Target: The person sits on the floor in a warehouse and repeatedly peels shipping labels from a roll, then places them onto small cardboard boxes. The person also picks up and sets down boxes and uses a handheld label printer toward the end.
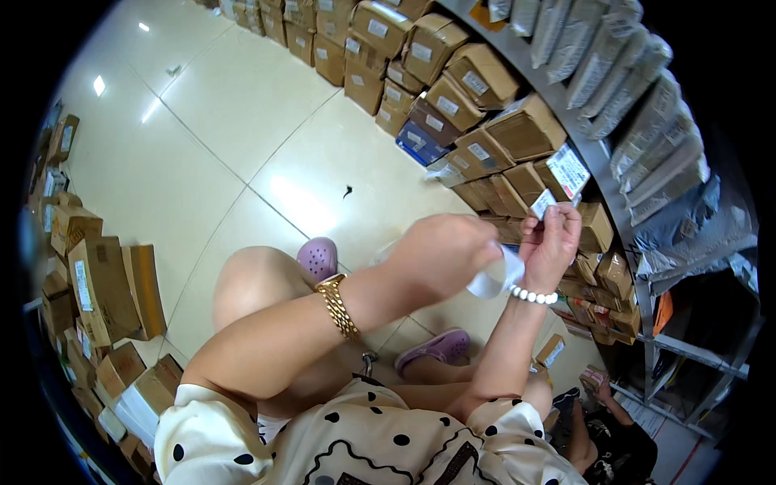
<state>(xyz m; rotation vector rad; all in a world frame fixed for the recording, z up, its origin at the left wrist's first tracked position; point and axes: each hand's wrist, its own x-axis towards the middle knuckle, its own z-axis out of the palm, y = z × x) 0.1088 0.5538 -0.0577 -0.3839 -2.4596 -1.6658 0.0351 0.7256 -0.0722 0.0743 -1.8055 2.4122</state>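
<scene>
My left hand (445, 251), blurred and with a gold metal watch (338, 306) at the wrist, reaches across my body. Its fingers are curled at one end of a white paper strip (494, 280), which loops down towards my other wrist. Close by on the right, my right hand (555, 242) pinches a small white printed label (543, 204) between thumb and fingers. White beads (533, 296) circle that wrist. Just beyond the label stand stacked cardboard boxes (524, 182), one bearing a larger white label (568, 171).
Labelled cardboard boxes (364, 30) line the far wall. A metal shelf (582, 130) holds grey plastic-wrapped parcels (606, 54). More boxes (103, 285) are stacked at left. A person (606, 436) at lower right has a hand on a small box (592, 379). A dark scrap (347, 191) lies on the tiled floor.
</scene>
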